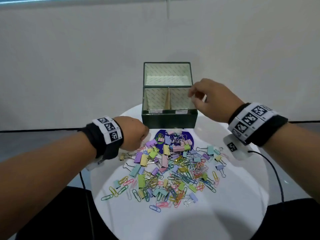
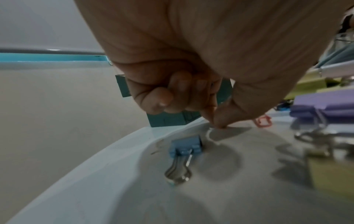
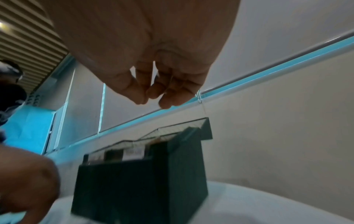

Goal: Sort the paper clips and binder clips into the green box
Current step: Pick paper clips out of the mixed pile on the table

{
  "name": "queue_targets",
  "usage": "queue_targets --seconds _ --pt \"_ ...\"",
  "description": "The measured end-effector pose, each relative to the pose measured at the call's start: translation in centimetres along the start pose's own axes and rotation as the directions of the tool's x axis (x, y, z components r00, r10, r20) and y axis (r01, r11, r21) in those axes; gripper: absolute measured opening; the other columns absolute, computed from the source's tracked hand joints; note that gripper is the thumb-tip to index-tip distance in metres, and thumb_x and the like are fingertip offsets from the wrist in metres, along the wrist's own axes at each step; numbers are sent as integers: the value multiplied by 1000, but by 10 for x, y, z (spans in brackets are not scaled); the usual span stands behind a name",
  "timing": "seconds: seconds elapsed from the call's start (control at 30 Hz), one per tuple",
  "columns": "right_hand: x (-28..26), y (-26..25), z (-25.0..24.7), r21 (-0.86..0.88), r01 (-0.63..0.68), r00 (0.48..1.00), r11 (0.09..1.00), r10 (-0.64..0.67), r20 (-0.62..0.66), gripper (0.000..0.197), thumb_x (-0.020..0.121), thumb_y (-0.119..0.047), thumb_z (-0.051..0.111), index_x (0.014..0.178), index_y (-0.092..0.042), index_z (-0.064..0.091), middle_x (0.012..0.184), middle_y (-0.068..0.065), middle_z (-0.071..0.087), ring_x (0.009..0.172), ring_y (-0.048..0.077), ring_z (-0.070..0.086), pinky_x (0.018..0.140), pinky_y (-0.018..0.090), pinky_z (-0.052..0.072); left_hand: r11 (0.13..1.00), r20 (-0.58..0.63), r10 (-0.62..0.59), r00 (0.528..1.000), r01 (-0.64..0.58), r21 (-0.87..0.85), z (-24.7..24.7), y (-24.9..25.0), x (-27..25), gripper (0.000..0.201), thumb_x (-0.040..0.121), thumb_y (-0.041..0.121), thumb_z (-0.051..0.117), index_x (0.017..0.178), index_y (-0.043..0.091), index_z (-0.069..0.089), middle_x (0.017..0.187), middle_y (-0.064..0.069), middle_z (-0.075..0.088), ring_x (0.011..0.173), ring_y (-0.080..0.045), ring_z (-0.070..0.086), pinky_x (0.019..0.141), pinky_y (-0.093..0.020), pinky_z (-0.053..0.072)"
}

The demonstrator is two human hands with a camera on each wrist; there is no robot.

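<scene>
The green box [image 1: 169, 121] stands open at the table's far side, its lid tipped back and a divider splitting it into two labelled compartments. My right hand [image 1: 192, 96] hovers over the right compartment; in the right wrist view its fingers [image 3: 166, 104] hang loosely curled with nothing between them above the box [image 3: 138, 189]. My left hand [image 1: 145, 135] is down at the table, left of the box. There thumb and forefinger [image 2: 218, 124] pinch one end of a white paper clip [image 2: 209, 136], other fingers curled. A pile of pastel paper clips and binder clips [image 1: 173, 170] covers the table's middle.
The round white table [image 1: 173, 222] has its rim close to my left hand. A blue binder clip [image 2: 185, 148] lies just before that hand, with a purple binder clip [image 2: 325, 106] and a pink paper clip [image 2: 263, 121] to its right. A cable [image 1: 275, 172] hangs from my right wrist.
</scene>
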State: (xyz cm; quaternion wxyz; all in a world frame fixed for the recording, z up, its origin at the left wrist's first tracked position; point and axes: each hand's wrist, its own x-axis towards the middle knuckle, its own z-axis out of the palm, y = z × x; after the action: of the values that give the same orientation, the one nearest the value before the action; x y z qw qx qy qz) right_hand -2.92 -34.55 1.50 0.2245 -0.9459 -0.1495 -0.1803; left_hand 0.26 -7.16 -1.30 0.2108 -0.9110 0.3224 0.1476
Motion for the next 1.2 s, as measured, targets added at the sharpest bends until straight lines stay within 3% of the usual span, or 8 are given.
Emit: queue_targets --seconds 0.13,0.27,0.4,0.57,0.77,0.9,1.1,1.2 --pt "-43 17 5 -172 -21 939 985 78 334 16 93 -26 62 108 -28 65 89 -14 52 79 9 55 76 29 50 1000 34 11 999 -11 17 -2 -1 1 4 81 29 52 80 25 54 75 8 57 66 -13 52 56 -25 41" --pt "-64 28 13 -228 -64 868 971 167 467 18 95 -31 59 111 -30 66 95 -14 54 84 9 54 79 25 45 1000 42 27 999 -27 -2 0 -5 -3 12 80 35 53 77 24 52 72 7 56 62 -14 46 55 -25 40" --pt "-65 32 23 -204 -120 844 971 209 495 15 95 -30 59 108 -33 66 100 -17 58 91 8 57 83 25 47 963 -155 54 986 -93 -253 -31 -4 -15 7 85 32 56 80 28 54 71 8 56 62 -9 49 57 -25 42" --pt "-59 26 31 -130 -176 851 976 217 478 16 95 -30 55 100 -45 59 83 -21 68 80 5 67 78 30 57 899 -455 -27 890 -177 -400 -90 12 7 6 88 25 56 83 22 56 69 9 52 63 -10 45 57 -27 37" --pt "-52 9 39 -64 -198 818 978 200 539 40 102 -22 43 112 -58 58 88 -10 71 65 6 67 67 28 59 903 -378 -89 921 -85 -421 -100 26 62 19 91 27 58 110 24 60 98 6 63 89 -15 58 74 -26 42" --pt "-49 1 46 -119 -118 793 986 166 586 56 103 -8 39 136 -50 53 118 -8 54 96 15 57 87 28 48 859 -384 -83 920 -129 -495 -97 20 62 45 94 17 54 139 24 51 117 9 67 75 0 61 86 -23 46" --pt "-50 1 40 -68 -172 810 983 180 558 41 102 -13 45 124 -42 63 81 -20 55 65 1 54 64 18 43 884 -511 -69 857 -184 -429 -72 1 4 26 95 26 57 119 35 63 96 21 63 76 11 51 73 -18 41" --pt "-50 1 40 -108 -149 830 983 184 527 20 98 -29 59 112 -42 62 103 -13 67 83 7 58 76 23 46 896 -450 -71 890 -141 -420 -39 -8 -26 20 94 30 58 111 37 65 83 24 61 74 7 54 67 -16 39"
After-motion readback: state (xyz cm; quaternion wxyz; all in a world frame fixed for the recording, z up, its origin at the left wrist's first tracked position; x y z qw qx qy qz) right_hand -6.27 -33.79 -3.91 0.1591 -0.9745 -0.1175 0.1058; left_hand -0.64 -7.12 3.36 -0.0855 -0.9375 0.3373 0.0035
